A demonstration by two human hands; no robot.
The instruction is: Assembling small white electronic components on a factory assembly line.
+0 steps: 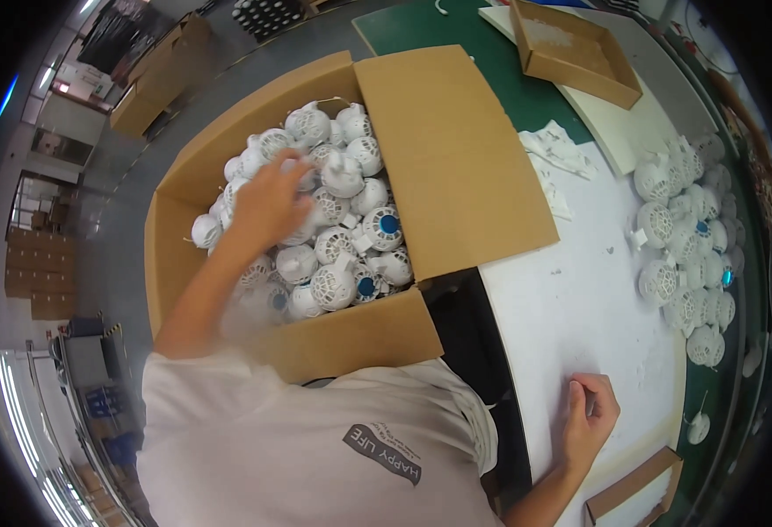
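Observation:
My left hand [271, 200] reaches over a large cardboard box [469, 167] piled with white, round lattice-shelled balls [333, 287]. Its fingers are apart and bent down among the balls at the upper middle of the pile; I see no ball held in them, though the fingertips are partly blurred. Some balls show a blue disc [389, 224] inside the shell. My right hand [590, 411] rests on the white tabletop [570, 307] with its fingers curled in towards the thumb, and nothing shows in it.
More white balls [680, 237] lie heaped along the table's right side. White crumpled pieces [560, 156] lie beyond the box flap. A shallow cardboard tray [575, 57] sits at the far right, and another small box [636, 492] stands near my right forearm.

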